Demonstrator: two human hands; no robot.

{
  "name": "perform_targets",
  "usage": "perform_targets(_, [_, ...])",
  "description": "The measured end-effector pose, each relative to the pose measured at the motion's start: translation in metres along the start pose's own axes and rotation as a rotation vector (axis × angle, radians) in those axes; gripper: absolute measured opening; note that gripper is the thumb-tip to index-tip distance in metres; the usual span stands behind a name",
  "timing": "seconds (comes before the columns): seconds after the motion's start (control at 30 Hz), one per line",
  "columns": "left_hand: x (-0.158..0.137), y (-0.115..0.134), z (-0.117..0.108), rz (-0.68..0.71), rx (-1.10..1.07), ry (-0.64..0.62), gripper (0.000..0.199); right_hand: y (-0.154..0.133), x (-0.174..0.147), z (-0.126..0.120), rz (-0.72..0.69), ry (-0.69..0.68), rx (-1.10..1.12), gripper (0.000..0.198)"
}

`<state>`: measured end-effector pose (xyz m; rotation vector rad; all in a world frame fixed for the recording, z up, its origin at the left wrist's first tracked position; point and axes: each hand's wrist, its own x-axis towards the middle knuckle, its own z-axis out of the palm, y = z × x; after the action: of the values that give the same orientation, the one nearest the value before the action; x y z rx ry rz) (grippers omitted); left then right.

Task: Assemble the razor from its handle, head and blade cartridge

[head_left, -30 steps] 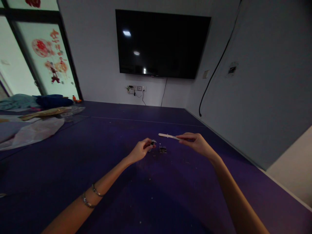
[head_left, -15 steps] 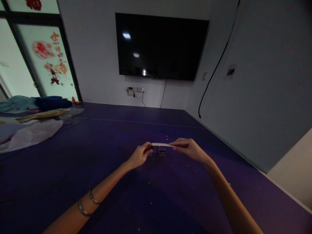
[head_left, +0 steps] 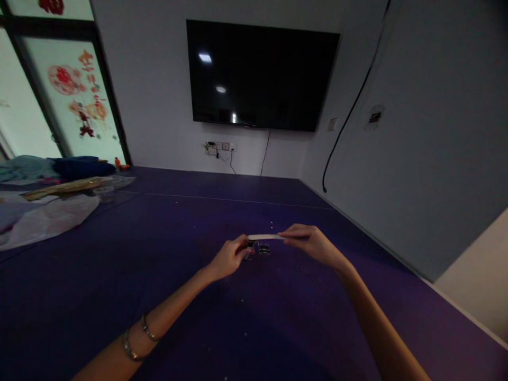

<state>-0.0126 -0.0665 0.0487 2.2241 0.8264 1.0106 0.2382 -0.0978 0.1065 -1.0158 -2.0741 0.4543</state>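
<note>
Between my hands is a thin, flat white piece, seen nearly edge-on and held level above the purple surface. My left hand is closed on its left end, thumb below. A small dark thing shows at the left fingertips, and I cannot make out whether it is held or fixed to the white piece. The right end is pinched between thumb and fingers of my right hand. Just below the white piece lies a small dark boxy object with pale markings, too small to name.
The purple surface carries scattered white specks. Plastic sheeting and folded dark blue cloth lie at the far left. A television hangs on the back wall, and a black cable dangles at the right.
Both hands keep their hold on the white piece, which has shifted very slightly right and down. The small dark thing at my left fingertips shows a little more.
</note>
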Motion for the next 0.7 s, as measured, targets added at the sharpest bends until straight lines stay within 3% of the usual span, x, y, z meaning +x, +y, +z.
perform_targets(0.3, [-0.0028, -0.0032, 0.0031, 0.002, -0.034, -0.037, 0.017, -0.0085, -0.0013, -0.0013, -0.007, -0.019, -0.014, 0.021])
perform_targets(0.43, [-0.0022, 0.0013, 0.0015, 0.020, -0.025, -0.021, 0.014, -0.0054, -0.0010, -0.0019, 0.018, 0.041, -0.059, 0.021])
perform_targets(0.7, [-0.0014, 0.0034, -0.0018, 0.003, -0.016, 0.017, 0.012, -0.0048, -0.0008, 0.0009, -0.006, 0.013, -0.006, 0.022])
